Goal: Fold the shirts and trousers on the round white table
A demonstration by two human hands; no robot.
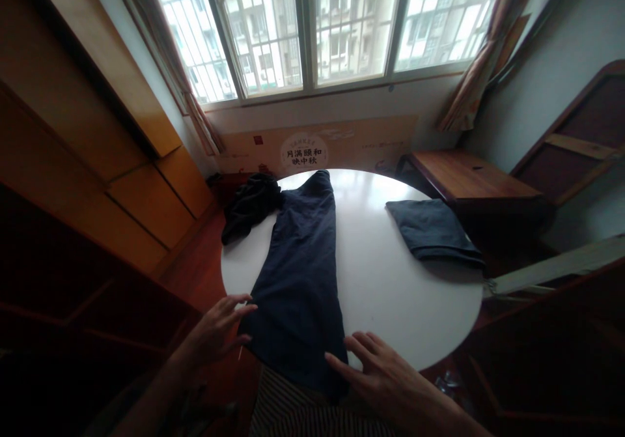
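Note:
A pair of dark navy trousers [305,274] lies lengthwise on the white round table [371,294], its near end hanging over the front edge. My left hand [222,329] is at the trousers' lower left edge, thumb and fingers apart, fingertips at the cloth. By the lower right edge, my right hand [374,368] has its fingers spread, with the thumb over the dark fabric. Neither hand visibly grips the cloth, though whether the fingertips press on it is hard to tell.
A crumpled black garment [254,202] lies at the table's left rim. On the right rests a folded dark blue-grey garment [434,232]. Behind stand a printed cardboard panel [351,140] and a brown wooden table [473,173]. Wooden cabinets [141,209] line the left.

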